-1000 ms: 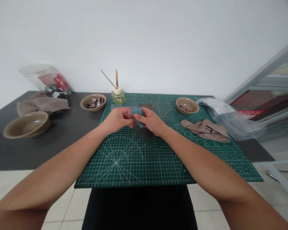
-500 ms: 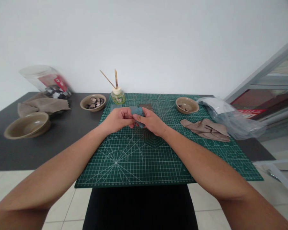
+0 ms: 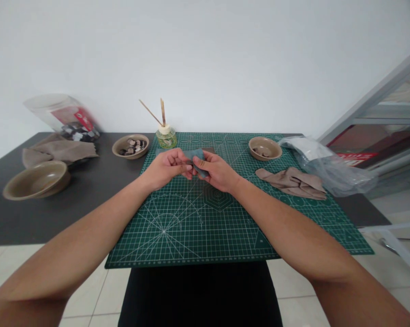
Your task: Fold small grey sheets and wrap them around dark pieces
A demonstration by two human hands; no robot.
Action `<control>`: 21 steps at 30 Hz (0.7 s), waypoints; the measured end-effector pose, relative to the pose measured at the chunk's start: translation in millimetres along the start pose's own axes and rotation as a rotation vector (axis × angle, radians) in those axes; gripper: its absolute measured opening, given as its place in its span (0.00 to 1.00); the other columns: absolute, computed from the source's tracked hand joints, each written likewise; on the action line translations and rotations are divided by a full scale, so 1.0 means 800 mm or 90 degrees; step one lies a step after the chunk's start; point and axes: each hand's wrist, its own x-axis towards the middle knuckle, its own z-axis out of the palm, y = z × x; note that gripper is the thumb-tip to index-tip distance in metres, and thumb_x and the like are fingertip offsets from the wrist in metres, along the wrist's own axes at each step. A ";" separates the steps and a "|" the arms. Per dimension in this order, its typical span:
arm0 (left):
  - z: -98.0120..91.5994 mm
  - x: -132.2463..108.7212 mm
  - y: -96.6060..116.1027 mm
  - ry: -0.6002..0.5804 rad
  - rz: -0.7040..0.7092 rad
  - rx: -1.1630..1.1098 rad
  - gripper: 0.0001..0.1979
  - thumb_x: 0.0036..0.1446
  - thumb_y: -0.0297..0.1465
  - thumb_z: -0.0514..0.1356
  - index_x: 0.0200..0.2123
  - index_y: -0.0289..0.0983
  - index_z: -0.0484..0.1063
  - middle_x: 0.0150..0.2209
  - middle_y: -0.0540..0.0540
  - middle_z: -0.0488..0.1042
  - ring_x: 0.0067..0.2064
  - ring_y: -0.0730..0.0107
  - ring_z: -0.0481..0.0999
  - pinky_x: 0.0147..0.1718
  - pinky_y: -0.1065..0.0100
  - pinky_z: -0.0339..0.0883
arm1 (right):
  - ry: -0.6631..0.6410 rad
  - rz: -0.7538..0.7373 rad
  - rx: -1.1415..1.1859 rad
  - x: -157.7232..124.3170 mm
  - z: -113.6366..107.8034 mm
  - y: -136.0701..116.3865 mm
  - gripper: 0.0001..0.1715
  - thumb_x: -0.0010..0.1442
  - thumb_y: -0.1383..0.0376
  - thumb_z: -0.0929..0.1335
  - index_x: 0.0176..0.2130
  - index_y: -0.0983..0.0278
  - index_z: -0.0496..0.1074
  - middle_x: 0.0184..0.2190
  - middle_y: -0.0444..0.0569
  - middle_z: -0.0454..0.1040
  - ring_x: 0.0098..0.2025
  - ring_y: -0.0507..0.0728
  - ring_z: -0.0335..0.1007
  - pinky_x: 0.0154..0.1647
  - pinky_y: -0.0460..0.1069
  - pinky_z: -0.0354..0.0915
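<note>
Around my worktop (image 3: 85,195)
A bottle (image 3: 166,137) with sticks (image 3: 163,113) stands near the wall (image 3: 225,63); a clear bag (image 3: 330,168) lies to my right.

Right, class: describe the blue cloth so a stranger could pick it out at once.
Find the large green cutting mat, then the right hand over its far half. The blue cloth is gripped under that hand's thumb. Unlike the crumpled brown cloth lying on the mat's right side, it is blue and held.

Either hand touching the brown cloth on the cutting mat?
No, the brown cloth lies on the mat, apart from the left hand and the right hand, which grips a blue-grey cloth.
</note>
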 end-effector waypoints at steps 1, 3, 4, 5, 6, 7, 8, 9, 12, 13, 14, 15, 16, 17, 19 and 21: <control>0.000 0.000 0.000 -0.001 0.005 0.017 0.20 0.51 0.38 0.74 0.32 0.37 0.66 0.29 0.49 0.81 0.30 0.68 0.83 0.32 0.67 0.79 | -0.002 -0.003 -0.006 0.000 0.000 0.001 0.32 0.48 0.43 0.79 0.40 0.60 0.70 0.25 0.39 0.73 0.27 0.49 0.67 0.24 0.44 0.55; 0.000 0.000 0.002 0.004 0.025 0.067 0.17 0.52 0.36 0.72 0.32 0.37 0.67 0.28 0.49 0.81 0.29 0.71 0.81 0.31 0.69 0.77 | -0.006 -0.012 -0.026 0.001 0.000 0.002 0.31 0.50 0.42 0.79 0.40 0.60 0.70 0.25 0.39 0.73 0.27 0.49 0.67 0.23 0.44 0.54; 0.000 0.000 0.002 0.009 0.035 0.093 0.16 0.52 0.35 0.72 0.32 0.37 0.67 0.28 0.50 0.80 0.29 0.71 0.81 0.31 0.70 0.75 | -0.008 -0.015 -0.038 0.001 0.000 0.003 0.31 0.50 0.42 0.78 0.40 0.60 0.70 0.26 0.40 0.74 0.27 0.49 0.66 0.22 0.43 0.53; 0.000 0.000 0.002 0.013 0.041 0.118 0.15 0.52 0.34 0.71 0.31 0.38 0.66 0.27 0.51 0.80 0.29 0.72 0.80 0.31 0.70 0.74 | -0.009 -0.016 -0.048 0.001 0.001 0.004 0.32 0.51 0.42 0.78 0.40 0.60 0.69 0.26 0.40 0.74 0.26 0.49 0.65 0.21 0.43 0.53; 0.000 0.000 0.002 0.016 0.041 0.141 0.14 0.52 0.33 0.70 0.31 0.38 0.66 0.26 0.52 0.79 0.29 0.72 0.80 0.31 0.71 0.73 | -0.007 -0.014 -0.059 0.001 0.002 0.005 0.32 0.51 0.41 0.78 0.40 0.60 0.69 0.26 0.40 0.74 0.25 0.48 0.64 0.21 0.43 0.52; 0.000 0.000 0.002 0.020 0.038 0.165 0.14 0.51 0.33 0.70 0.30 0.38 0.66 0.25 0.53 0.78 0.28 0.73 0.79 0.30 0.71 0.72 | -0.001 -0.011 -0.069 0.001 0.003 0.006 0.32 0.50 0.41 0.78 0.40 0.60 0.69 0.25 0.39 0.73 0.24 0.48 0.63 0.20 0.43 0.52; -0.001 0.000 0.001 0.023 0.034 0.191 0.14 0.50 0.33 0.70 0.29 0.38 0.66 0.24 0.54 0.76 0.27 0.74 0.77 0.29 0.72 0.71 | 0.008 -0.008 -0.081 0.000 0.003 0.007 0.32 0.50 0.42 0.78 0.40 0.60 0.69 0.25 0.38 0.72 0.23 0.48 0.61 0.19 0.43 0.52; -0.002 0.000 0.000 0.028 0.032 0.218 0.13 0.48 0.32 0.70 0.28 0.38 0.66 0.24 0.54 0.75 0.27 0.74 0.76 0.28 0.72 0.70 | 0.017 -0.007 -0.092 0.000 0.004 0.008 0.32 0.49 0.42 0.79 0.40 0.60 0.69 0.24 0.37 0.71 0.23 0.47 0.60 0.18 0.43 0.52; -0.004 -0.001 -0.001 0.032 0.024 0.247 0.12 0.47 0.32 0.70 0.26 0.38 0.67 0.25 0.54 0.74 0.27 0.74 0.75 0.29 0.72 0.70 | 0.034 -0.014 -0.109 0.000 0.005 0.009 0.32 0.48 0.44 0.80 0.40 0.60 0.69 0.25 0.37 0.70 0.23 0.47 0.60 0.18 0.43 0.53; -0.005 -0.001 -0.001 0.031 0.017 0.237 0.12 0.47 0.33 0.70 0.26 0.38 0.67 0.25 0.53 0.75 0.27 0.73 0.76 0.29 0.71 0.71 | 0.031 -0.016 -0.108 0.000 0.004 0.008 0.33 0.48 0.45 0.80 0.40 0.61 0.69 0.25 0.38 0.71 0.23 0.47 0.61 0.18 0.43 0.53; -0.005 -0.001 -0.001 0.031 0.010 0.223 0.13 0.48 0.33 0.70 0.26 0.38 0.67 0.25 0.53 0.75 0.28 0.72 0.77 0.30 0.70 0.71 | 0.025 -0.018 -0.104 0.000 0.004 0.008 0.33 0.48 0.44 0.80 0.40 0.60 0.68 0.26 0.39 0.72 0.23 0.48 0.63 0.18 0.43 0.53; -0.005 0.000 -0.001 0.033 0.007 0.206 0.13 0.48 0.34 0.70 0.26 0.38 0.67 0.24 0.53 0.75 0.28 0.71 0.78 0.30 0.70 0.72 | 0.017 -0.018 -0.099 0.000 0.003 0.007 0.32 0.49 0.44 0.80 0.40 0.60 0.68 0.26 0.40 0.74 0.24 0.48 0.64 0.19 0.43 0.53; -0.005 0.000 -0.001 0.035 0.007 0.189 0.14 0.48 0.34 0.70 0.26 0.38 0.66 0.24 0.53 0.74 0.28 0.71 0.78 0.30 0.70 0.72 | 0.009 -0.018 -0.094 0.001 0.002 0.007 0.32 0.50 0.44 0.79 0.41 0.60 0.68 0.26 0.41 0.75 0.24 0.49 0.66 0.19 0.43 0.53; -0.005 0.000 -0.001 0.037 0.012 0.171 0.15 0.48 0.34 0.71 0.26 0.38 0.66 0.24 0.53 0.74 0.28 0.71 0.79 0.29 0.70 0.72 | 0.001 -0.018 -0.090 0.001 0.001 0.006 0.32 0.50 0.43 0.79 0.41 0.60 0.68 0.27 0.42 0.76 0.25 0.50 0.67 0.19 0.43 0.53; -0.004 0.000 -0.001 0.035 0.022 0.137 0.15 0.47 0.33 0.71 0.26 0.38 0.66 0.25 0.53 0.75 0.29 0.70 0.79 0.30 0.69 0.72 | -0.012 -0.018 -0.083 0.001 -0.001 0.006 0.32 0.52 0.43 0.78 0.42 0.60 0.68 0.27 0.43 0.78 0.25 0.50 0.68 0.20 0.43 0.53; -0.003 0.000 -0.001 0.036 0.026 0.122 0.15 0.47 0.33 0.72 0.27 0.38 0.67 0.26 0.52 0.76 0.29 0.70 0.79 0.30 0.69 0.72 | -0.019 -0.018 -0.081 0.002 -0.002 0.006 0.32 0.52 0.43 0.78 0.42 0.60 0.69 0.27 0.44 0.78 0.24 0.50 0.67 0.20 0.43 0.53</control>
